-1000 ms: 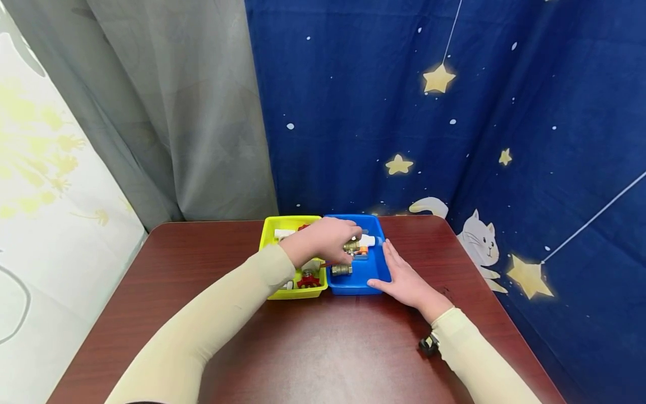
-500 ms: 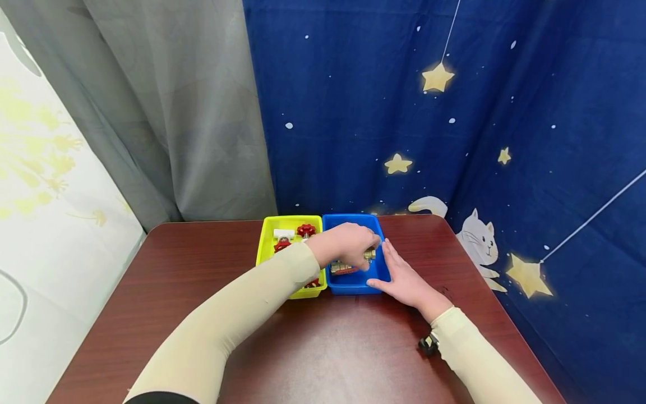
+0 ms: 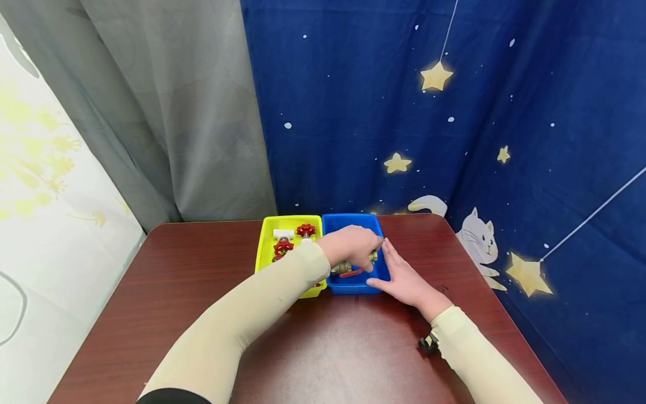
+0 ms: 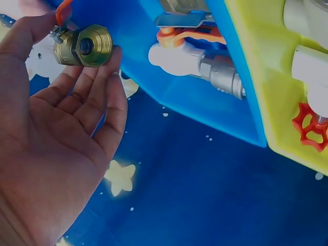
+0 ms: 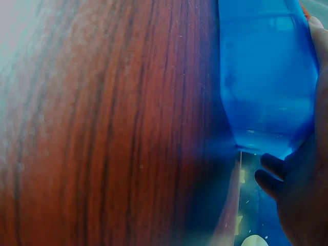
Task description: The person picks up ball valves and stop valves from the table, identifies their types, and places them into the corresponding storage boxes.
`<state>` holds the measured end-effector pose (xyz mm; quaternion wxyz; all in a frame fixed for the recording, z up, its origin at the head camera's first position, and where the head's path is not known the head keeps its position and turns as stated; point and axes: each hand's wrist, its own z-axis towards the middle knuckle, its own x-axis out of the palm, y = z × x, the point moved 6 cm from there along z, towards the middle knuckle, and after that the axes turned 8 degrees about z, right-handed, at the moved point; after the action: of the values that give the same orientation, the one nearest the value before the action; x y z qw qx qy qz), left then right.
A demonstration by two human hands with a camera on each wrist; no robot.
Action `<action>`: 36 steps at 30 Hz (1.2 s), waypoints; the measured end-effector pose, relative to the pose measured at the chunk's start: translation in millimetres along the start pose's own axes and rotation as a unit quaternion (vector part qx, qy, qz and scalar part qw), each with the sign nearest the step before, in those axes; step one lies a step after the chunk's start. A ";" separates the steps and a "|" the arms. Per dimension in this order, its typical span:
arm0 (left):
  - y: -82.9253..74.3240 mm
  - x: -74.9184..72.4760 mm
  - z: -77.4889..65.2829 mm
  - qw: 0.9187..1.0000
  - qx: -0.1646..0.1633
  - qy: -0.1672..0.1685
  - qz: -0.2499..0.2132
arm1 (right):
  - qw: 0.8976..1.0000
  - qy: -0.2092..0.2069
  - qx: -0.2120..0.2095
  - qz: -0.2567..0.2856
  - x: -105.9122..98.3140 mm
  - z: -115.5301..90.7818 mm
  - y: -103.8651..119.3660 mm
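Note:
My left hand (image 3: 355,246) is over the blue tray (image 3: 353,289). In the left wrist view, its thumb and fingers pinch a brass ball valve (image 4: 84,46) with an orange-red lever. Below that hand, another brass valve (image 3: 341,267) with a red lever lies in the tray. Also in the blue tray is a white-and-silver valve (image 4: 177,59) with an orange handle; the hand hides it in the head view. At the tray's right side rests my right hand (image 3: 406,280), fingers straight, thumb at the near corner. The right wrist view shows it against the blue wall.
A yellow tray (image 3: 267,235) stands against the blue one on the left. It holds several valves with red handwheels (image 3: 305,230); my left forearm covers part of it. Both trays sit near the far edge of the wooden table (image 3: 323,348), with curtains behind.
My left hand has moved right, from near the border between the trays to the right part of the blue tray. More valves in the yellow tray have come into view. My right hand stays put.

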<state>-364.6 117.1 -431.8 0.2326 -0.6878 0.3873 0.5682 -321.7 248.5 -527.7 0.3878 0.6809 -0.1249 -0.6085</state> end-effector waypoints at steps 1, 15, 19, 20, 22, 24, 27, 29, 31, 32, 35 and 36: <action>-0.1 1.2 1.2 1.000 0.000 0.001 0.001 | 1.000 0.001 0.001 0.000 -0.2 0.0 0.2; -5.0 23.5 13.8 0.999 0.016 0.044 -0.020 | 1.000 -0.002 0.008 -0.007 -2.2 -1.8 -1.3; -7.7 28.5 17.8 0.998 0.020 0.053 -0.036 | 1.000 -0.003 0.009 -0.007 -2.1 -1.3 -2.3; -8.0 29.5 18.7 0.998 0.020 0.053 -0.038 | 1.000 -0.004 0.009 -0.008 -2.0 -1.1 -2.7; -7.5 31.0 20.3 0.998 0.014 0.054 -0.042 | 1.000 -0.004 0.008 -0.013 -1.6 -0.7 -3.4; -6.3 33.0 21.6 0.997 0.008 0.056 -0.046 | 1.000 -0.004 0.007 -0.013 -1.5 -0.7 -2.9; -3.3 36.1 23.4 0.997 -0.003 0.059 -0.047 | 1.000 -0.004 0.008 -0.009 -1.7 -0.8 -1.5; -1.3 37.8 24.7 0.997 -0.008 0.060 -0.043 | 1.000 -0.005 0.011 -0.004 -2.3 -1.2 0.0; 0.2 39.4 25.9 0.998 -0.009 0.060 -0.034 | 1.000 -0.005 0.014 -0.002 -2.5 -1.4 0.6; 0.7 40.3 26.5 0.998 -0.010 0.062 -0.032 | 1.000 -0.006 0.015 -0.003 -2.4 -1.3 0.3; 2.0 42.9 27.6 0.997 -0.013 0.067 -0.023 | 1.000 -0.005 0.018 -0.006 -1.8 -1.1 0.0; 2.5 43.8 27.7 0.997 -0.014 0.069 -0.024 | 1.000 -0.004 0.019 -0.007 -1.6 -1.0 -0.2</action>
<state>-380.9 124.9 -480.4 0.2091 -0.7378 0.3778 0.5188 -321.2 250.0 -526.8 0.3701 0.6863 -0.1334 -0.6117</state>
